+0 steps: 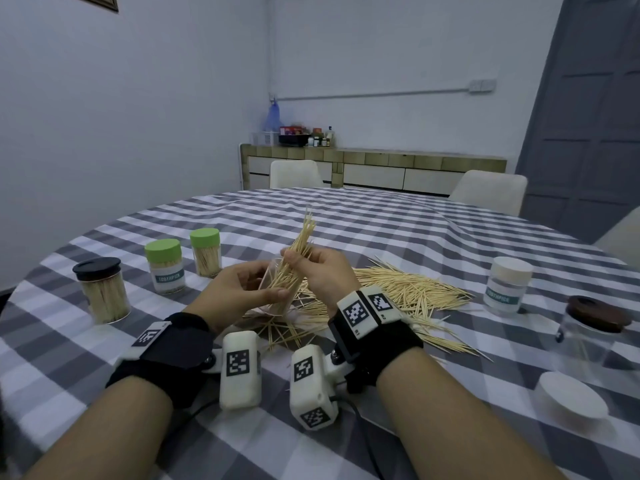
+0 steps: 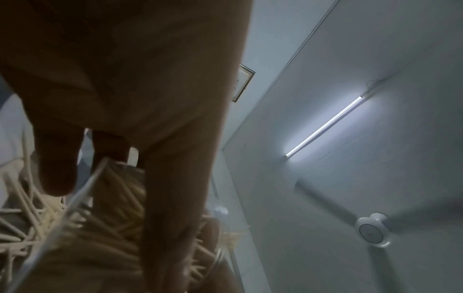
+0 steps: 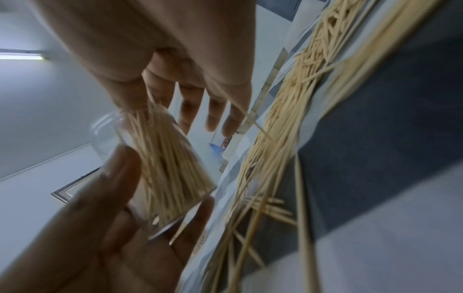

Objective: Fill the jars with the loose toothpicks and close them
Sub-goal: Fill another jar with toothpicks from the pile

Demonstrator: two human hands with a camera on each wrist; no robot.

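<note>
Left hand [image 1: 242, 289] curls round a clear jar [image 3: 160, 178], tilted, its mouth toward the right hand. Right hand [image 1: 322, 268] pinches a bundle of toothpicks [image 1: 294, 258] between thumb and fingers, the lower ends already inside the jar, the upper ends fanning out above the fingers.

Handling, as a judgement: the toothpicks are light, stiff and sharp-tipped, and they splay and slide as soon as the pinch loosens; best held near mid-length so the bundle stays parallel. The jar looks like thin smooth plastic, light and likely slippery; a grip round its wall, below the mouth, suits it.

The loose pile [image 1: 408, 289] lies on the checked tablecloth [image 1: 398, 230] just right of the hands. Three filled, capped jars [image 1: 165, 266] stand to the left, well apart from the work. On the right sit a white-lidded jar [image 1: 509, 284], a brown-lidded jar [image 1: 595, 327] and a loose white lid [image 1: 571, 398] near the table edge. Open cloth lies beyond the hands; stray toothpicks litter the cloth under them.
</note>
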